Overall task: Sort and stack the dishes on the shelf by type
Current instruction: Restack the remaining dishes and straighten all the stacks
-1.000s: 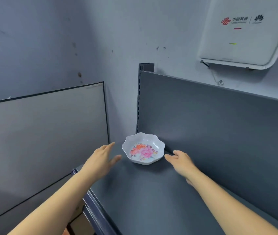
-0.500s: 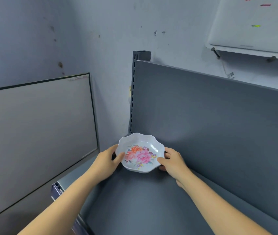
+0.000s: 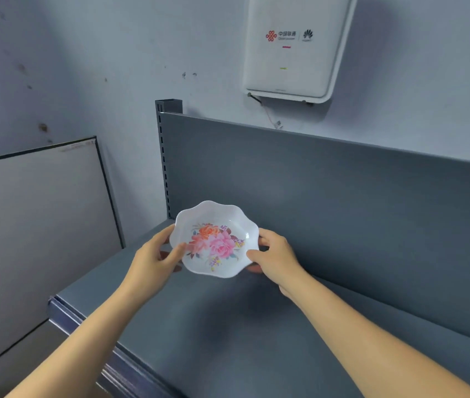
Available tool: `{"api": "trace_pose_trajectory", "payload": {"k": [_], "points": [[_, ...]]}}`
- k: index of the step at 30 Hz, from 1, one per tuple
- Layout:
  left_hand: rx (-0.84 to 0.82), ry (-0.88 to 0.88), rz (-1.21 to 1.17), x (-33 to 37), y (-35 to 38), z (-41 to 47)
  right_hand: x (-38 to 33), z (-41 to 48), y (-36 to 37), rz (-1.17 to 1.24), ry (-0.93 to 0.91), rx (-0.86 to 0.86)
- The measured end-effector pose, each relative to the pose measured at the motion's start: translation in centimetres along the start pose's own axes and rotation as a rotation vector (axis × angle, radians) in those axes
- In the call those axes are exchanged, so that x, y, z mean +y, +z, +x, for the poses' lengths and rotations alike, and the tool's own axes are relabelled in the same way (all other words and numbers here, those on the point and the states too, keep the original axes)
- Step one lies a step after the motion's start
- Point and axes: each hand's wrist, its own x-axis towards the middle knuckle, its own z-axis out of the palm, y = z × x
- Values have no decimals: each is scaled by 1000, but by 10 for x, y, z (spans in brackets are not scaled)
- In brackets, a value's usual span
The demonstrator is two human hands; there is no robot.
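A white scalloped dish point(image 3: 213, 239) with pink and orange flowers printed inside is held a little above the grey shelf point(image 3: 228, 326), tilted toward me. My left hand point(image 3: 156, 257) grips its left rim, thumb on the inside. On the opposite rim sits my right hand point(image 3: 277, 257), thumb on top and fingers underneath. No other dishes are in view.
The shelf has a tall grey back panel point(image 3: 343, 202) and a slotted upright post point(image 3: 165, 156) at its left end. A pale board point(image 3: 36, 225) leans to the left of the shelf. A white wall-mounted box point(image 3: 294, 47) hangs above.
Both hands closed in on the dish from either side, gripped its rim and lifted it off the shelf toward me. The camera view also shifted.
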Motion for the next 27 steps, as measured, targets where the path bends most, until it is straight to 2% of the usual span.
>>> {"api": "trace_pose_trajectory", "payload": {"k": [6,16,27], "points": [[-57,88,-157,71,54,-54,-2,-74,-81,-98,-67,127],[-166,175,-221,156,157,-171,29,-224,-209,-213,-81,345],[-372,296,-253,256,266,-288,46,-384,-347,-384,-61,592]]}}
